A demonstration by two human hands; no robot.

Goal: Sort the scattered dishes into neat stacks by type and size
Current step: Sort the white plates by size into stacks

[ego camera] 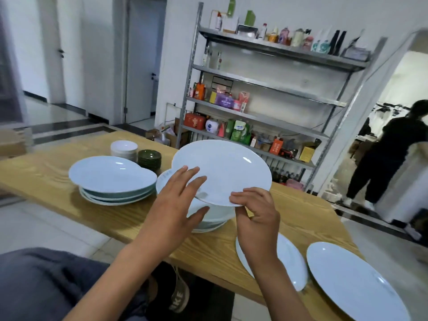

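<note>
right hand (256, 216) pinching plate (222, 171) rim, left hand (172, 205) flat

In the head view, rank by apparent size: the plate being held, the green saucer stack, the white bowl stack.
1. Held plate, pinched by the right hand; largest by far, though it is also nearer the camera.
2 and 3. Green saucer stack and white bowl stack: alike in width, unranked.

**Pale Dishes on Grained Wood**

I saw pale blue-white plates (222, 170), a white bowl stack (124, 150) and dark green saucers (149, 158) near the far edge of the tan, wavy-grained table (115, 218). My trousers (46, 283) were grey.
</note>
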